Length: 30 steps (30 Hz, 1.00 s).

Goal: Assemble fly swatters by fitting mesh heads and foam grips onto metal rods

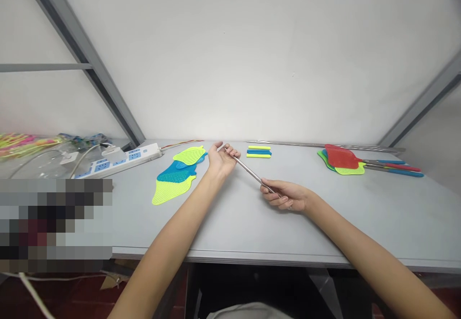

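A thin metal rod (249, 171) slants between my two hands above the table. My left hand (222, 160) has its fingers curled round the rod's far end, palm turned up. Lower down, my right hand (284, 195) wraps the near end. Left of my left hand lie loose fly swatter heads, a yellow one (173, 190), a blue one (173, 172) and another yellow one (189, 155), partly overlapping. Behind the rod, short yellow and blue handle sleeves (258, 152) lie side by side.
Fly swatters with handles, a red one (338, 157) on top, are stacked at the right. Several metal rods (306, 144) lie along the wall. A white power strip (118, 160) with plugged-in cables is at the left, near bagged colourful items (25, 141). The table's front edge (252, 257) runs below my hands.
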Motion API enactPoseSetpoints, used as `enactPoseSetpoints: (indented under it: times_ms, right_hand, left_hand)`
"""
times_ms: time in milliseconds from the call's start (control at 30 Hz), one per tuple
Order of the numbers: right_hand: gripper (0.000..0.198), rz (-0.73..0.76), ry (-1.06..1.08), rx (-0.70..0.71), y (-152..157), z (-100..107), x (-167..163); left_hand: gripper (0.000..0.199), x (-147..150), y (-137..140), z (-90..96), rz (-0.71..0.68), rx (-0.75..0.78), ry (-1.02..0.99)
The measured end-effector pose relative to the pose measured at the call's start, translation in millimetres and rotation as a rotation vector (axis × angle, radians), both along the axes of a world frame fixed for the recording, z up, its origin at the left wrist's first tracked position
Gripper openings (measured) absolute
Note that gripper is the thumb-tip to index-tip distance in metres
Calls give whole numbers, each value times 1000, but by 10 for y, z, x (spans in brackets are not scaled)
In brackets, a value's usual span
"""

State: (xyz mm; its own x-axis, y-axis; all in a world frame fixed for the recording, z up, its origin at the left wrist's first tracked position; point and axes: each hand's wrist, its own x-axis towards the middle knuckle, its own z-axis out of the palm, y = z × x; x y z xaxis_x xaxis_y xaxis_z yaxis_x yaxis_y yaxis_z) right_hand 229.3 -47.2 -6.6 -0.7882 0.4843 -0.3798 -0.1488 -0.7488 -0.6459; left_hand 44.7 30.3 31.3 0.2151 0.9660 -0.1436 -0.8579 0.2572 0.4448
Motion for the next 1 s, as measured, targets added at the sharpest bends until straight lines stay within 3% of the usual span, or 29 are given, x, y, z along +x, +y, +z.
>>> enactPoseSetpoints:
  times_ms: [300,700,1000]
  right_hand:
    - [23,-41,-34,17,-1,-28,-26]
    - [25,13,-108,88,-16,-27,-27]
    - [26,18,-133,151,-98,-29,-85]
  left_hand:
    - [13,-126,77,15,144,-76,36]
    - [15,-172,88,20,20,-72,40]
    - [21,-120,-12,82,86,36,41]
